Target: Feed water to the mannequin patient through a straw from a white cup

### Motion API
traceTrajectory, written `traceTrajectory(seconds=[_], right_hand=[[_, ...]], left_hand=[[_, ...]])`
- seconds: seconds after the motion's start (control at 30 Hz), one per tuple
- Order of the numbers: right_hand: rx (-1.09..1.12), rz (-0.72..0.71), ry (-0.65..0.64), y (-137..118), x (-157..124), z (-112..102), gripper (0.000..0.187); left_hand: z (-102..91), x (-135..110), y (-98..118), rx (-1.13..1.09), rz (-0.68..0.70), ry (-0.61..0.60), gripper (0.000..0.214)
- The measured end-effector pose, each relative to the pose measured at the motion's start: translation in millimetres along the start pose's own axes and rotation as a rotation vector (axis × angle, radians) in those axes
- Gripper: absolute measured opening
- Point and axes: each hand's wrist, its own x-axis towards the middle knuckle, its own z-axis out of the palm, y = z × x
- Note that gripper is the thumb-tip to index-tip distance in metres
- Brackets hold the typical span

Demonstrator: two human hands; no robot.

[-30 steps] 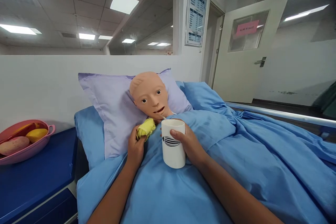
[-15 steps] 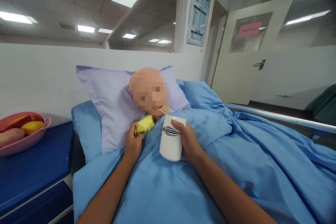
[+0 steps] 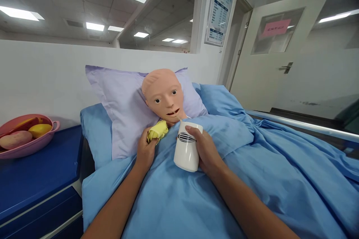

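Note:
My right hand [image 3: 206, 149] is wrapped round a white mug [image 3: 186, 153] with a black striped mark, the thumb at its rim. From the mug a thin pale straw [image 3: 179, 118] slants up to the mouth of a manikin [image 3: 164, 89] lying in the bed. A crumpled yellow cloth [image 3: 157, 131] is gripped in my left hand [image 3: 146, 149], just below the manikin's chin. The manikin's head rests on a lilac pillow [image 3: 123, 108]. Its body is hidden under a blue quilt [image 3: 168, 201]. What the mug contains cannot be seen.
On the left, a pink basket [image 3: 30, 149] of fruit stands on a blue bedside cabinet [image 3: 50, 173]. A metal bed rail [image 3: 303, 123] runs along the far right side. Behind are a white partition [image 3: 42, 71] and an open door [image 3: 280, 56].
The whole view has shifted a little, so things sit slightly further right. My hands keep the mug and the cloth in about the same place by the manikin.

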Motion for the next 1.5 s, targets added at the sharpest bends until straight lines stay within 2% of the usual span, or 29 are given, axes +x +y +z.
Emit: traceTrajectory(seconds=[0.27, 0.57, 0.8, 0.93, 1.03, 1.5], right_hand=[[-0.02, 0.01, 0.022, 3, 1, -2, 0.03], [0.017, -0.046, -0.096, 6, -2, -4, 0.038], [-0.023, -0.081, -0.157, 5, -7, -4, 0.044], [-0.067, -0.107, -0.227, 4, -9, -5, 0.055], [-0.095, -0.118, -0.268, 4, -10, -5, 0.055], [-0.175, -0.126, -0.324, 9, -6, -7, 0.056]], left_hand=[[0.6, -1, 3, -0.012, -0.021, -0.007, 0.028], [0.5, -1, 2, -0.017, -0.006, -0.001, 0.029], [0.0, -1, 2, 0.0, -0.027, -0.011, 0.029], [0.3, 0, 1, 0.007, -0.026, -0.004, 0.029], [0.1, 0, 1, 0.002, -0.025, -0.013, 0.029], [-0.9, 0, 2, -0.003, -0.013, -0.022, 0.028]])
